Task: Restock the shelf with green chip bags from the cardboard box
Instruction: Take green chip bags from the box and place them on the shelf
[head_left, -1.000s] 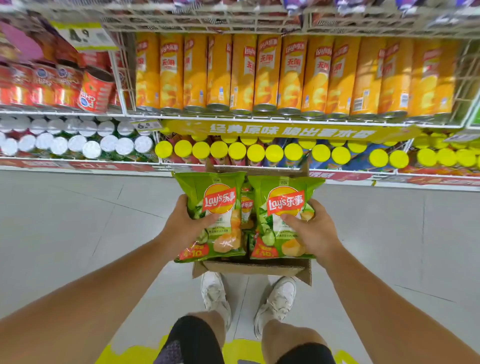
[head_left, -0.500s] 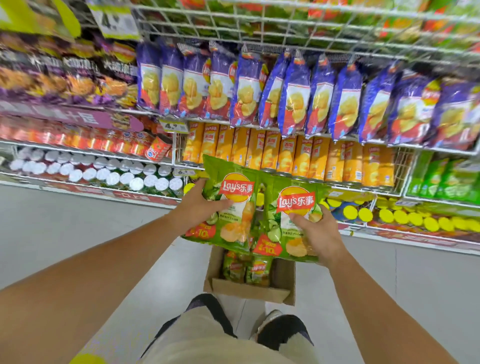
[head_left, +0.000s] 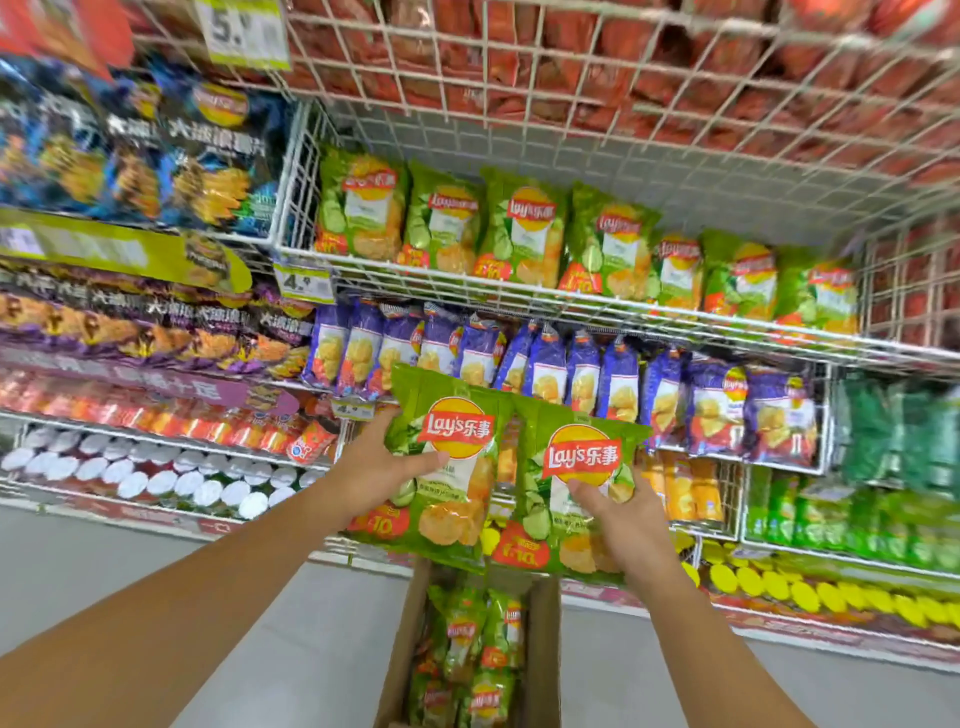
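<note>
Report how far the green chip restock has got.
Done: a row of green bags already stands on the wire shelf. In hand: left hand and right hand each hold one bag below it. Left: more bags in the cardboard box.

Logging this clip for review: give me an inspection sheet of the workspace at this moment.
Surface: grey floor, wire shelf.
Job's things: row of green bags on shelf; cardboard box on floor, green bags inside.
Clutter: nothing seen.
Grippers: left hand holds left bag; right hand holds right bag.
Cables: nothing seen.
Surroundings: purple bags below, red bags above, price tag.
</note>
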